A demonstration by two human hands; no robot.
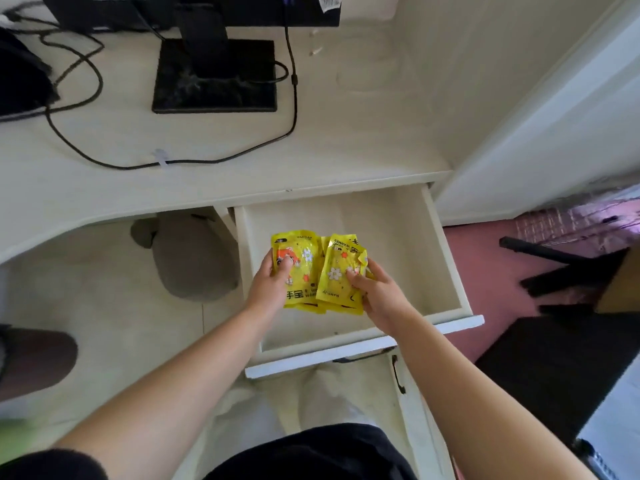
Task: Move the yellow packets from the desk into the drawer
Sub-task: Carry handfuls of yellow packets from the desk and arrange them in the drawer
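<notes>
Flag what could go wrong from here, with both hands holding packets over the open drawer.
The left hand and right hand each pinch several overlapping packets under a thumb; a lower one might slip out early. The left bunch is close to the left wall of the drawer, so a loose packet could land on the floor outside.
</notes>
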